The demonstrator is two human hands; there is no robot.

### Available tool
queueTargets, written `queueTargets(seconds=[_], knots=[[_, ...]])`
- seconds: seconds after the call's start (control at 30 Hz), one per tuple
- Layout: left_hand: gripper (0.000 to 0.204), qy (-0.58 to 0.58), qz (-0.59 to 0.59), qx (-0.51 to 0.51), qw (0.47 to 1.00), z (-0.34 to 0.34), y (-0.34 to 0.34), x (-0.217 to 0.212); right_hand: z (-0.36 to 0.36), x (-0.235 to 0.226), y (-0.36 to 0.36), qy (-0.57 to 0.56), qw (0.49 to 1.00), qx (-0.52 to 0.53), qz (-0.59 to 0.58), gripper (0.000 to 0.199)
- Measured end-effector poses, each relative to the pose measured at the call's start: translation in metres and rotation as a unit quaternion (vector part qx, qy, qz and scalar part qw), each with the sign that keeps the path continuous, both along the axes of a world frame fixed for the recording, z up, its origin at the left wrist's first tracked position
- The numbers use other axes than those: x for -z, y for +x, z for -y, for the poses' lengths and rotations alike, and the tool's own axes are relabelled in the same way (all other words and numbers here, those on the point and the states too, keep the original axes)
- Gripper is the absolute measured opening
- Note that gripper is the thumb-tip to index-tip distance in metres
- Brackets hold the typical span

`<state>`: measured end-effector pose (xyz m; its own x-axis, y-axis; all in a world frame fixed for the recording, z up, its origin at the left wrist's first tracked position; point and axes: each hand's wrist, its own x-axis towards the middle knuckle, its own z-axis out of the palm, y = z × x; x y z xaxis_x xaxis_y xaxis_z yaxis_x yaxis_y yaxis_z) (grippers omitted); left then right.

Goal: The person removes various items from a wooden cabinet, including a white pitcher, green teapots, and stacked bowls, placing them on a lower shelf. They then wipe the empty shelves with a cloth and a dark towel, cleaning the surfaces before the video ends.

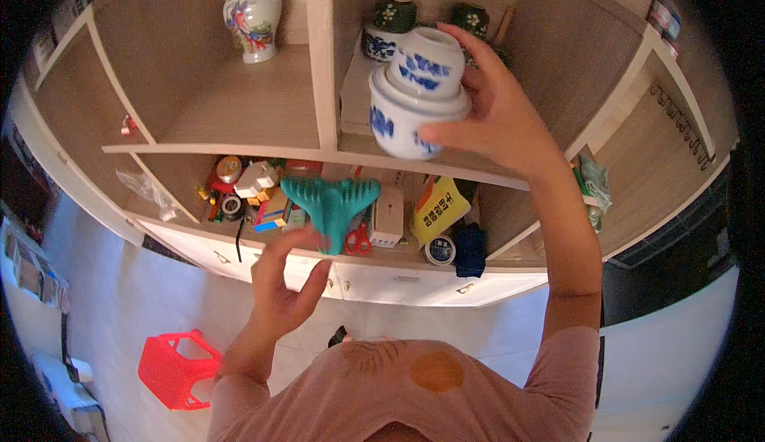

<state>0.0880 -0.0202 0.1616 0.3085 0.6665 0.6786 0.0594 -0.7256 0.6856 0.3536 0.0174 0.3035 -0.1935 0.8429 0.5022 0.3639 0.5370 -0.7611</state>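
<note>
We see left hand [283, 282] nearest, open, empty, just below teal tool [330, 201] | right hand [498, 115] grips stacked cups [414, 95], upright, up-right of tool at upper shelf [239, 115] edge | right hand has cups

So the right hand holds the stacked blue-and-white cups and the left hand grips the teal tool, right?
Not quite. In the head view the left hand is open and empty below the teal tool, which lies on the shelf. The right hand does hold the stacked cups.
</note>
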Motion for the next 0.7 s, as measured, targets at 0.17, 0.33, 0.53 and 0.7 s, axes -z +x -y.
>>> queueTargets(seconds=[0.17,0.33,0.53,0.7], knots=[[0.102,-0.012,0.053,0.049,0.997,-0.007,0.026,-0.029,0.039,0.021,-0.029,-0.031,0.996,-0.076,-0.03,0.098],[0.115,-0.034,0.054,0.018,0.998,0.004,0.023,-0.033,0.056,0.041,-0.058,-0.066,0.992,-0.106,0.021,0.1],[0.113,-0.008,-0.007,-0.075,0.997,0.007,0.002,-0.028,0.049,0.05,-0.085,-0.054,0.985,-0.159,0.048,0.09],[0.108,-0.014,0.054,-0.097,0.994,-0.002,-0.014,-0.03,0.038,0.057,-0.098,0.059,0.982,-0.169,0.056,0.087]])
